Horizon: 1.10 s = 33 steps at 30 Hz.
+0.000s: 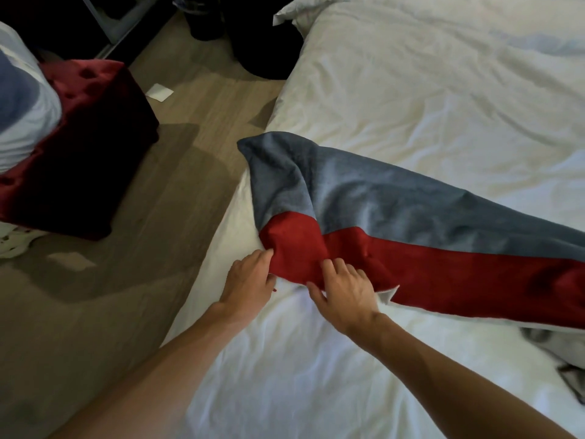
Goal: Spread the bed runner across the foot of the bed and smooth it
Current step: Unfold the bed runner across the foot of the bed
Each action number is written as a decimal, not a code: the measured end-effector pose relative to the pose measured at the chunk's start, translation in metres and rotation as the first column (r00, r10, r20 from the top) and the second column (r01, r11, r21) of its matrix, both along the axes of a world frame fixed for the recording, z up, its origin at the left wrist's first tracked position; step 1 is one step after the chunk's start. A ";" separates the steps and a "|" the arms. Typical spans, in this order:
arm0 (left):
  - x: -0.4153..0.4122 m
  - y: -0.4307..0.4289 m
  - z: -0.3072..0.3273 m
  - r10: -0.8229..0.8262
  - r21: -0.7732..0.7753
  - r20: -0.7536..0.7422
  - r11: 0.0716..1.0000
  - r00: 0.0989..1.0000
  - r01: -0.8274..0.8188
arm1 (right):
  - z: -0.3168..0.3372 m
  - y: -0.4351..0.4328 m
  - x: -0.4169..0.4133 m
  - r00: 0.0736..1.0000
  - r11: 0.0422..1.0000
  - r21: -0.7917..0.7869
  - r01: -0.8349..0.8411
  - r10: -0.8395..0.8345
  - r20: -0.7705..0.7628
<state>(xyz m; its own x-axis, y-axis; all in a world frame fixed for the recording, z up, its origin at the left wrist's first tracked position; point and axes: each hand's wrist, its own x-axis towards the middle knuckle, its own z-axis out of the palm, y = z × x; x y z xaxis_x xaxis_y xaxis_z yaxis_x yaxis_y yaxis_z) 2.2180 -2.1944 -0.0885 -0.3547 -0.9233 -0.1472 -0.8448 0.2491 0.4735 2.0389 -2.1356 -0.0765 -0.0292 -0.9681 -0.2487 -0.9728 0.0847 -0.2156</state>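
Observation:
A grey and red bed runner (395, 213) lies rumpled across the white bed (411, 90), running from the bed's left edge toward the right of the view. Its left end is bunched and folded. My left hand (248, 278) pinches the red corner at the runner's left end. My right hand (345, 288) holds the red edge just to the right, with fingers curled onto the cloth and the thumb under it. A white underside shows at the near edge beside my right hand.
A dark red tufted ottoman (85, 137) stands on the wood floor (177, 172) to the left, with folded linens (22, 99) on it. A white paper (159, 91) lies on the floor. Dark objects (253, 33) sit by the bed's far corner.

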 end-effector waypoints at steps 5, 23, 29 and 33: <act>-0.001 0.014 0.009 0.050 0.125 -0.226 0.992 0.973 -0.022 | 0.006 -0.018 0.017 0.958 0.985 0.076 0.157 -0.171 0.232; 0.018 0.015 0.037 0.170 -0.054 -0.081 0.983 0.982 -0.175 | 0.018 -0.025 0.034 0.976 0.991 -0.054 0.123 -0.111 0.187; 0.053 0.001 0.055 0.166 -0.148 -0.021 0.975 0.986 -0.168 | 0.034 -0.033 0.067 0.984 0.992 -0.109 0.055 -0.035 0.176; 0.080 -0.005 0.055 0.146 -0.184 0.065 0.974 0.987 -0.132 | 0.035 -0.037 0.086 0.992 0.995 -0.099 0.021 -0.009 0.128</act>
